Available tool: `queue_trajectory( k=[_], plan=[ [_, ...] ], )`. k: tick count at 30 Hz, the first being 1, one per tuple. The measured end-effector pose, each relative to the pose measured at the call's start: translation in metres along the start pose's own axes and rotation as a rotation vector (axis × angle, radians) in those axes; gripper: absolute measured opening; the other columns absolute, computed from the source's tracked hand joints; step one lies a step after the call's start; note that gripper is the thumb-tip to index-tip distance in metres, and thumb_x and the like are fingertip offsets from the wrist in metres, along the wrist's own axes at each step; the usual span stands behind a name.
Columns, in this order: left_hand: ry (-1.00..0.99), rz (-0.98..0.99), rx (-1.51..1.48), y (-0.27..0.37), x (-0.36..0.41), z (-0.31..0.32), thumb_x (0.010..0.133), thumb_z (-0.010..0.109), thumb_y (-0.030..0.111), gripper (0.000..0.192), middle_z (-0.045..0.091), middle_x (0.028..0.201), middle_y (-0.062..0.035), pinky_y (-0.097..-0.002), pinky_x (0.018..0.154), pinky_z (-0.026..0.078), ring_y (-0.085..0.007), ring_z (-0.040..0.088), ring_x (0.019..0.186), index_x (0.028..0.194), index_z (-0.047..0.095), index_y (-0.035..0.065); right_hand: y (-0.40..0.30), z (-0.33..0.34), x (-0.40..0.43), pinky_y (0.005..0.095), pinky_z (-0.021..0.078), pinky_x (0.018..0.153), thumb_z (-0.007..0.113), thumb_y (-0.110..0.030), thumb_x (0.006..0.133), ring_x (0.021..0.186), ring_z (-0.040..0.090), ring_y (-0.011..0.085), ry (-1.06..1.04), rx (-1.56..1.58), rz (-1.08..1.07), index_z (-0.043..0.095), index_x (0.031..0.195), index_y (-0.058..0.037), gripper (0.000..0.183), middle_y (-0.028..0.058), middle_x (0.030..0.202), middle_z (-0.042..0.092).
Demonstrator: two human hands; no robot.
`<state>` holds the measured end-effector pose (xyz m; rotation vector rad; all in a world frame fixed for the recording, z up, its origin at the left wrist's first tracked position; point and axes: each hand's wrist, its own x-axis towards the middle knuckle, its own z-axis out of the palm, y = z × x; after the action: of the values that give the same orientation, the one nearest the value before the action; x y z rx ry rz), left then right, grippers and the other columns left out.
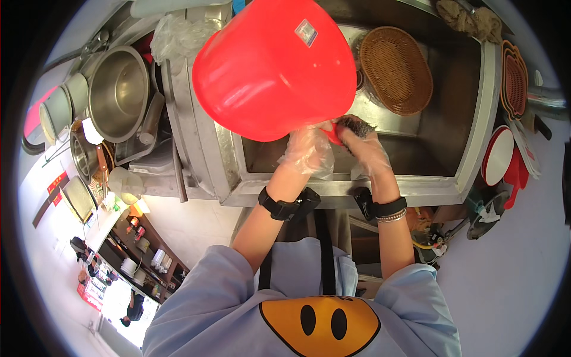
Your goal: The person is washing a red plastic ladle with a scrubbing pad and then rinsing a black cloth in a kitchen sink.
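Observation:
A large red plastic vessel with a small sticker on its side is tilted over the stainless steel sink. My left hand, in a clear disposable glove, grips it at its near end. A short red part, perhaps its handle, shows between my hands. My right hand, also gloved, holds a dark mesh scouring pad against that red part. The fingers of my left hand are partly hidden by the vessel. Right of the vessel, a brown oval woven basket rests in the sink.
Left of the sink are a large steel bowl, a crumpled clear plastic bag and lidded containers. A brown cloth hangs at the far right corner. Strainers and a red scoop hang on the right wall. A person is far off.

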<state>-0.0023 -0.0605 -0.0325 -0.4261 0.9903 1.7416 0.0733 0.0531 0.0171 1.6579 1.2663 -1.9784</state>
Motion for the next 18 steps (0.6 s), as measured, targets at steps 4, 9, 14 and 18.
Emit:
queue_trajectory(
  k=[4,9,14,18],
  plan=[
    [-0.321,0.528,0.557,-0.001,0.004,-0.001,0.075,0.05,0.001,0.008,0.045,0.086,-0.0065,-0.0323,0.08,0.037,-0.0194,0.045,0.083,0.078,0.044,0.0037,0.027,-0.012,0.011,0.0206,0.0421,0.073,0.058,-0.005,0.072,0.077,0.05,0.0066,-0.214,0.011,-0.252,0.054,0.105,-0.0058,0.033,0.0005,0.088,0.056],
    [-0.2,0.26,0.228,0.003,0.01,0.014,0.065,0.047,-0.007,0.021,0.04,0.08,-0.0026,-0.0348,0.078,0.036,-0.0176,0.044,0.079,0.078,0.039,0.0076,0.031,-0.029,0.008,0.0204,0.0417,0.074,0.055,0.0,0.07,0.075,0.049,0.0062,-0.273,-0.05,-0.309,0.053,0.108,-0.0074,0.039,-0.0008,0.086,0.055],
    [-0.031,-0.198,-0.315,0.014,0.01,0.025,0.06,0.042,-0.011,0.031,0.038,0.076,0.0001,-0.0369,0.075,0.038,-0.0172,0.044,0.078,0.081,0.035,0.0119,0.029,-0.039,0.0,0.0201,0.0414,0.065,0.052,-0.002,0.071,0.069,0.049,0.0081,-0.27,0.124,-0.243,0.052,0.112,-0.0068,0.041,0.0006,0.083,0.053],
    [-0.032,-0.18,-0.372,0.019,0.01,0.033,0.064,0.044,-0.009,0.029,0.041,0.077,-0.0009,-0.0391,0.073,0.04,-0.0173,0.045,0.079,0.082,0.036,0.0127,0.034,-0.037,-0.006,0.0198,0.0376,0.056,0.049,-0.009,0.076,0.065,0.052,0.0117,-0.208,0.544,-0.234,0.048,0.117,-0.0024,0.042,0.0027,0.077,0.051]
  ],
)
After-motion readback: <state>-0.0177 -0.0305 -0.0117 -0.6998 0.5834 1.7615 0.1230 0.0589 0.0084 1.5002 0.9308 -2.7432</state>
